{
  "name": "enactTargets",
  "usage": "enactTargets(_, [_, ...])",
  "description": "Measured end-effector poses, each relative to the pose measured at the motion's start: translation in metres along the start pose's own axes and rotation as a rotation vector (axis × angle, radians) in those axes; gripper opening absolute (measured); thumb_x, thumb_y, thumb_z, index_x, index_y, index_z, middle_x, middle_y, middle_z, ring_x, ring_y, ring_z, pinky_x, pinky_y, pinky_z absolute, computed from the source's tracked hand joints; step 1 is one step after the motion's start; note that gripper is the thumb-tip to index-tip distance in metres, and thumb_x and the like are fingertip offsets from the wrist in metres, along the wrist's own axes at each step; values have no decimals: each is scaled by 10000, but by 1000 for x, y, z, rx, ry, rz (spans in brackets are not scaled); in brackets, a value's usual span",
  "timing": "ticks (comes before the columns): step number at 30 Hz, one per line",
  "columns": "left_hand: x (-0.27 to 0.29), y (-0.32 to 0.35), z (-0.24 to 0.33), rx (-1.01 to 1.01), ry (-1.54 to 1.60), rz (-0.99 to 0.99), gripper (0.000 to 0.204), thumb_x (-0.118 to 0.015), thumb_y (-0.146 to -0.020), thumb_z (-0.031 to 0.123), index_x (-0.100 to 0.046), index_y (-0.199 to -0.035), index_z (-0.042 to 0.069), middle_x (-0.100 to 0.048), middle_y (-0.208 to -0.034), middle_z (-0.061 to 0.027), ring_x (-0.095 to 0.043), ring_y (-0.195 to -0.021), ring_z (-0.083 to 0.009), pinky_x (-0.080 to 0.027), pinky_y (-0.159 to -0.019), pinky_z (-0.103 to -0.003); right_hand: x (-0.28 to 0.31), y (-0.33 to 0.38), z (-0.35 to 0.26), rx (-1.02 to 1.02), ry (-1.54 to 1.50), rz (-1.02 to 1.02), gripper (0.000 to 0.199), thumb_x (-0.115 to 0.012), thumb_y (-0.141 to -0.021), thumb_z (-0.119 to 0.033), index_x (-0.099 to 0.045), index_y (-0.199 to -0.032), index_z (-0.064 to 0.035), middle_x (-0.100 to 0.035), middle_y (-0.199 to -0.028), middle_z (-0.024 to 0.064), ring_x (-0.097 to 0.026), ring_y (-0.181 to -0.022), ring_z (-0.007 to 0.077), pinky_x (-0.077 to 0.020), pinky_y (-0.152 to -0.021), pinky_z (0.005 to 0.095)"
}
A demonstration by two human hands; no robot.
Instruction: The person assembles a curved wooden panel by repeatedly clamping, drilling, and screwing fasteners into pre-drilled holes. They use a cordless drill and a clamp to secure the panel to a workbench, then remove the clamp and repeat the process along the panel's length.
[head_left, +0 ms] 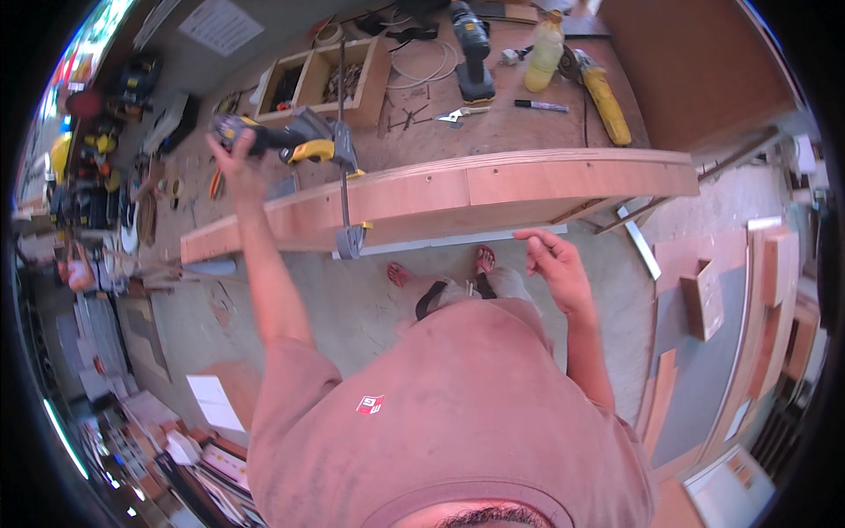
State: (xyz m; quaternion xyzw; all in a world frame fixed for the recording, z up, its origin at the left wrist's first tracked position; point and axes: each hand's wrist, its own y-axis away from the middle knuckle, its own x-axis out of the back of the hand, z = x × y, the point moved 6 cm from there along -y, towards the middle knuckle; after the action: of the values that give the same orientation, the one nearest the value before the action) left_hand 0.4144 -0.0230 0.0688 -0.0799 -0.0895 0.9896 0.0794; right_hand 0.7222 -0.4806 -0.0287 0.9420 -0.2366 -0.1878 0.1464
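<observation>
My left hand (236, 163) is closed around one end of a black-and-yellow cordless drill (271, 139) over the left part of the workbench. Part of the drill is hidden by my fingers, and the area is slightly blurred. Beside it, a bar clamp (343, 141) with a yellow handle grips the bench's front edge (493, 180). My right hand (559, 268) hovers in front of that edge, index finger stretched out and the others loosely curled. Nothing shows in it.
On the bench stand a divided wooden box (370, 88) of small hardware, a second cordless drill (473, 62), a yellowish bottle (546, 53) and a yellow angle grinder (606, 104). A marker (541, 106) and loose screws lie nearby. Wooden boards (704, 352) lean at right.
</observation>
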Motion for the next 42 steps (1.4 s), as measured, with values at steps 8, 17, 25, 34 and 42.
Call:
enactTargets(8, [42, 135, 194, -553, 130, -43, 896, -722, -929, 544, -331, -1578, 65, -510, -1446, -175, -585, -1291, -374, -454, -1116, -542, -39, -30, 22, -233, 82, -276, 270, -674, -1024, -140, -681, -1236, 27, -701, -992, 63, -666, -858, 116, -575, -831, 265])
enactTargets(17, [145, 410, 15, -49, -372, 715, 303, -691, -994, 143, -609, -1249, 0, -653, -1207, -79, -631, -1115, -211, -467, -1023, -378, -89, -44, 131, -508, -10, -463, 271, -679, -1036, -228, -628, -1194, -14, -666, -1009, 39, -660, -929, 127, -572, -851, 274])
enactTargets(25, [67, 647, -191, 807, -279, 326, 644, -830, -859, 153, -534, -1416, 21, -685, -1100, -69, -652, -899, -146, -548, -833, -329, -59, -25, 376, -784, 95, -302, 117, -657, -1048, -209, -633, -1102, -108, -659, -1016, 7, -650, -921, 110, -569, -837, 294])
enactTargets(34, [33, 695, -243, 701, -158, 34, 804, -815, -834, 110, -445, -1546, 52, -739, -1061, -109, -701, -919, -163, -559, -876, -319, 6, 66, 488, -879, -338, -81, 169, -641, -1055, -277, -659, -1102, -116, -674, -978, -8, -657, -893, 121, -547, -842, 293])
enactTargets(42, [22, 662, -218, 484, -257, -96, 774, -809, -845, 139, -445, -1512, -13, -744, -1085, -129, -718, -938, -174, -566, -875, -336, -6, 44, 417, -721, -453, -128, 184, -619, -1063, -246, -662, -1099, -70, -701, -1003, 11, -675, -889, 138, -567, -834, 318])
